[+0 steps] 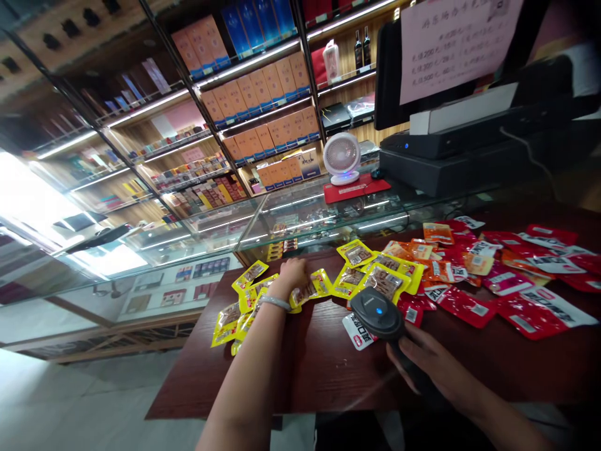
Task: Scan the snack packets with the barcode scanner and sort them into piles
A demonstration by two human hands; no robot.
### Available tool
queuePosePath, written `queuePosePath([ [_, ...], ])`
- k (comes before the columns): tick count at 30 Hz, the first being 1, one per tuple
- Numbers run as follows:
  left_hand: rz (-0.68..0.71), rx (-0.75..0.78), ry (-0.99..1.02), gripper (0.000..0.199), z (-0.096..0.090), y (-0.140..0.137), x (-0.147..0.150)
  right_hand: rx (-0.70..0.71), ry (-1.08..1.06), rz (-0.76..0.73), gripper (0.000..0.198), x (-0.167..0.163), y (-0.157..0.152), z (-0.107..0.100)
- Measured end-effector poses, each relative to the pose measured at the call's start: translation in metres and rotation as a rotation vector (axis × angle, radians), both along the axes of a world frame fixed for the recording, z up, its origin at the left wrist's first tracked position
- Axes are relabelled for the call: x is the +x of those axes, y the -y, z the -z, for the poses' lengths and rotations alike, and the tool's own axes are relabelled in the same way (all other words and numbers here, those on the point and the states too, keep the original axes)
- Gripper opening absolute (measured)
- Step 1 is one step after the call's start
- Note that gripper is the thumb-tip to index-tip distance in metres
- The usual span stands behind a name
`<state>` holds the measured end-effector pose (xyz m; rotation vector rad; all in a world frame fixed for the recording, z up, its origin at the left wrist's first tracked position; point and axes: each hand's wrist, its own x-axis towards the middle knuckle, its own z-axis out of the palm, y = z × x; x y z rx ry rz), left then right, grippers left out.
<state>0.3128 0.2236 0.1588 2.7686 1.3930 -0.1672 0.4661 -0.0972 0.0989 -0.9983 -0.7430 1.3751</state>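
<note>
My right hand (422,363) is closed round the handle of a black barcode scanner (378,311) with a blue light on its head. My left hand (294,274), a pale band on its wrist, reaches out over the dark wooden table (323,369). Its fingers curl down at a yellow snack packet (321,284) and are partly hidden. Left of that hand lies a loose group of yellow packets (229,316). More yellow packets (384,282) overlap just beyond the scanner. A red and white packet (359,332) lies partly beneath the scanner's head.
Many red packets (462,305) and orange packets (439,233) are spread over the table's right side. Behind stand a glass display counter (300,210), a white fan (342,156) on a red mat, and a monitor (389,81) with a pink notice. Stocked shelves line the back.
</note>
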Motion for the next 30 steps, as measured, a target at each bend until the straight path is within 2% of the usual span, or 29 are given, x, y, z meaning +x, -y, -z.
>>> queuePosePath([
  [4, -0.053, 0.003, 0.047, 0.04, -0.005, 0.008, -0.01, 0.006, 0.003, -0.005, 0.047, 0.002, 0.001, 0.001],
  [8, -0.048, -0.128, 0.033, 0.053, -0.008, 0.021, -0.019, 0.006, 0.007, -0.018, 0.045, 0.001, 0.0, 0.002],
  [11, -0.046, -0.25, 0.037, 0.039, -0.009, 0.029, -0.022, 0.015, 0.012, -0.042, 0.044, -0.002, 0.0, 0.005],
  [13, -0.081, -0.255, 0.132, 0.028, -0.007, 0.032, -0.025, 0.023, 0.002, -0.059, 0.046, -0.003, 0.0, 0.007],
  [15, -0.133, -0.196, 0.25, 0.023, -0.005, 0.035, -0.029, 0.016, -0.015, -0.077, 0.049, -0.005, 0.0, 0.007],
  [19, -0.273, -0.085, 0.555, 0.03, 0.001, 0.047, -0.032, 0.025, -0.019, -0.129, 0.055, -0.01, -0.004, 0.004],
  [22, -0.326, -0.13, 0.765, 0.033, 0.003, 0.062, -0.027, 0.041, -0.024, -0.162, 0.057, -0.014, -0.01, 0.003],
  [26, -0.316, -0.201, 0.86, 0.035, 0.007, 0.072, -0.02, 0.048, -0.054, -0.191, 0.049, -0.017, -0.017, 0.003],
  [30, -0.259, -0.234, 0.872, 0.033, 0.013, 0.07, -0.017, 0.05, -0.062, -0.199, 0.043, -0.016, -0.018, 0.002],
])
